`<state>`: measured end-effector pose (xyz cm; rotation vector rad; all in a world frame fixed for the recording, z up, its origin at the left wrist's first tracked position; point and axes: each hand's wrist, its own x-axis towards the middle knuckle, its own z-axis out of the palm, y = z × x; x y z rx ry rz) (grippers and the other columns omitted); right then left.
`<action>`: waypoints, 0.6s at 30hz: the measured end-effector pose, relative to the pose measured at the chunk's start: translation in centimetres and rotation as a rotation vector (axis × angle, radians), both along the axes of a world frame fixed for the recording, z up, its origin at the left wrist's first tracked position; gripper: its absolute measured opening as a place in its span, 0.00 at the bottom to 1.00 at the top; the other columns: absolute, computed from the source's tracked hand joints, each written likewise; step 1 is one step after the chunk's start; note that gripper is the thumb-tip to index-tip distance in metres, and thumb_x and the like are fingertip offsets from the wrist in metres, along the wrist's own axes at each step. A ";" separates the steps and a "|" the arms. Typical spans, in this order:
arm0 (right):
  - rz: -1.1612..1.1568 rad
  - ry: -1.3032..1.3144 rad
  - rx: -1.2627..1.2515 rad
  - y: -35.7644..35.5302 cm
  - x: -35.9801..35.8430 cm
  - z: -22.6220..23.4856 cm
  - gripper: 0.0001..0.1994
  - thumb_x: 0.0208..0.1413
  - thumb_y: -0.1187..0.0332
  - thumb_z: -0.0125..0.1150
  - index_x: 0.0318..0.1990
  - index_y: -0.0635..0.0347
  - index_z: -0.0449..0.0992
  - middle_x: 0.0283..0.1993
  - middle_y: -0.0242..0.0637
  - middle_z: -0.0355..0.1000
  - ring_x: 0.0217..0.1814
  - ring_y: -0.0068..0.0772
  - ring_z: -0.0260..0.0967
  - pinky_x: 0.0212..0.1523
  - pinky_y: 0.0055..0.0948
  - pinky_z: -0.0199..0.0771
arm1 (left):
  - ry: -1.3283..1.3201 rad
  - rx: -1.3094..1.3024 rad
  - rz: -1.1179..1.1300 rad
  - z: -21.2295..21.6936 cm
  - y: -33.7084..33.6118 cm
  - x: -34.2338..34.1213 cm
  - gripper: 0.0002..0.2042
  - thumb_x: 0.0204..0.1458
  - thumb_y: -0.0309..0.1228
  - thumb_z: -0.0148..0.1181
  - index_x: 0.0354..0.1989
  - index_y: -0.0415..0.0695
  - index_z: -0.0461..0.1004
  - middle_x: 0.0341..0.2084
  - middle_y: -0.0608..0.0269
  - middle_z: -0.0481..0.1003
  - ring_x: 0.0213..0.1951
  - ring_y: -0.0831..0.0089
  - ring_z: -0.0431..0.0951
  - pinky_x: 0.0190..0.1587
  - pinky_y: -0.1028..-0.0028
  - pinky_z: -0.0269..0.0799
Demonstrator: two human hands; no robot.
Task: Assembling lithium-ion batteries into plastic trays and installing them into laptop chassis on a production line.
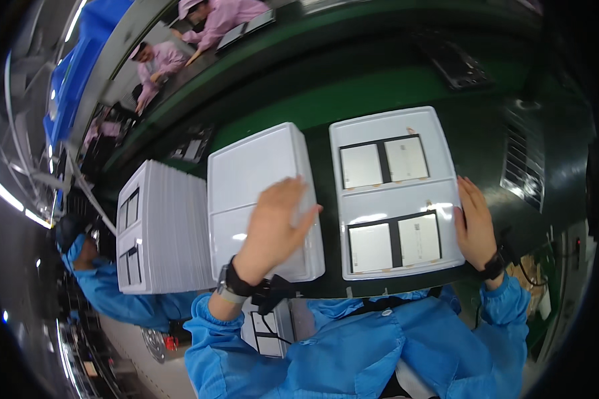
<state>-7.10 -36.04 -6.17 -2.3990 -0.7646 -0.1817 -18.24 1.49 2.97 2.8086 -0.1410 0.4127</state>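
My left hand (273, 223), blurred by motion, is over the middle stack of white plastic trays (253, 166). Its fingers are stretched and its thumb is spread, with nothing seen in it. The top tray there has two bare compartments. At the right edge of another white tray (393, 199) rests my right hand (474, 226), its fingers extended along the side and the thumb near the rim. In that tray lie two flat packs, one in each compartment: the far pack (406, 159) and the near pack (419, 238). Each has two white panels joined by black strips, like batteries.
A tall stack of trays (173, 226) stands at the left, packs in its top one. More packs (266, 332) show below the bench edge. Dark flat devices (456, 66) lie on the green conveyor. A blue-sleeved person (113, 286) is at left; people in pink work across the line.
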 end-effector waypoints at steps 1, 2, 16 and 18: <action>-0.011 0.004 0.008 -0.1 0.1 0.2 0.27 0.59 0.79 0.53 0.68 0.70 0.65 0.70 0.58 0.63 0.75 0.61 0.58 0.75 0.47 0.57 | -0.040 0.029 0.102 0.3 2.2 -1.0 0.21 0.56 0.32 0.68 0.58 0.37 0.76 0.56 0.45 0.78 0.60 0.46 0.75 0.63 0.57 0.69; 0.013 0.005 0.012 -0.2 0.3 0.5 0.27 0.59 0.79 0.53 0.68 0.70 0.65 0.70 0.58 0.63 0.75 0.61 0.58 0.75 0.47 0.57 | -0.076 0.048 0.183 0.4 4.4 -2.3 0.19 0.56 0.30 0.67 0.56 0.38 0.77 0.53 0.46 0.79 0.57 0.47 0.77 0.60 0.59 0.71; 0.243 -0.114 0.072 4.4 2.5 8.9 0.24 0.59 0.78 0.59 0.64 0.63 0.69 0.68 0.51 0.67 0.72 0.56 0.63 0.71 0.43 0.63 | -0.451 0.002 0.353 3.0 10.1 -6.4 0.07 0.58 0.18 0.60 0.42 0.41 0.80 0.37 0.55 0.78 0.41 0.59 0.80 0.46 0.67 0.75; 0.285 -0.125 0.095 5.8 3.0 9.6 0.24 0.58 0.77 0.61 0.63 0.63 0.70 0.64 0.52 0.69 0.68 0.58 0.66 0.68 0.44 0.66 | -0.544 0.020 0.332 6.5 8.8 -6.7 0.08 0.56 0.18 0.59 0.43 0.38 0.78 0.38 0.56 0.79 0.42 0.64 0.80 0.47 0.70 0.73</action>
